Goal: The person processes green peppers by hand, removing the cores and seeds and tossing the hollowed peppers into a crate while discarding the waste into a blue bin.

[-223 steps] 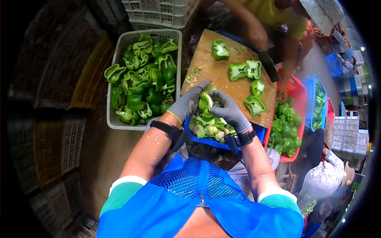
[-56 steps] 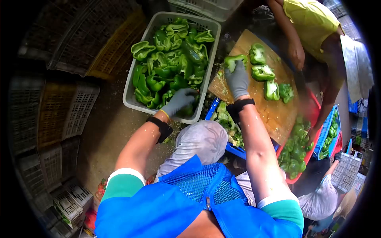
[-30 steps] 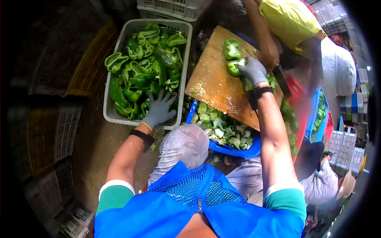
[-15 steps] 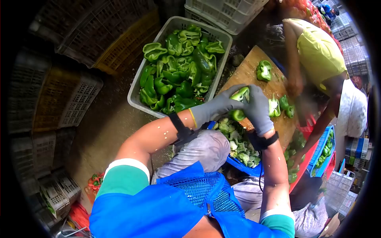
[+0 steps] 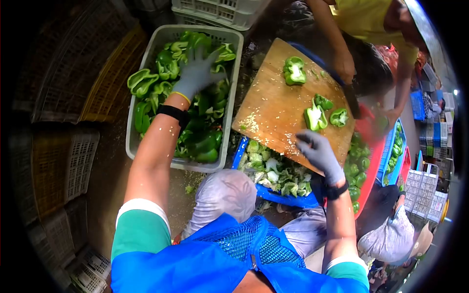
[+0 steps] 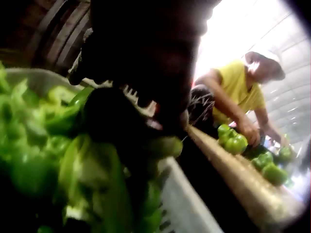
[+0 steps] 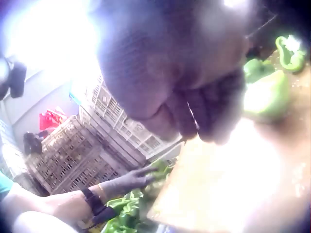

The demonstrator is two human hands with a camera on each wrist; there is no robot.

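With fingers spread, my gloved left hand [image 5: 197, 74] is over the cut green peppers [image 5: 205, 141] in the grey crate [image 5: 226, 117]; nothing shows in its grip. The left wrist view has that hand [image 6: 141, 58] as a dark shape above pepper pieces [image 6: 92, 179]. My gloved right hand [image 5: 320, 154], fingers loosely bent and empty, hovers by the near edge of the wooden board [image 5: 273, 97]. Halved peppers [image 5: 295, 71] lie on the board beyond it. In the right wrist view, the right hand [image 7: 180, 73] hangs above the board near a pepper piece [image 7: 267, 97].
Below the board, a blue tray [image 5: 266, 194] holds pale green scraps [image 5: 278, 171]. Across from me, a person in yellow [image 5: 361, 19] holds a knife [image 5: 351, 101] at the board's far side. A red crate [image 5: 369, 171] of peppers stands right; stacked crates [image 5: 58, 171] stand left.
Half a second ago both hands held a pepper piece together beside the board. They have parted: the left moved over the crate, the right stayed by the board, now empty.
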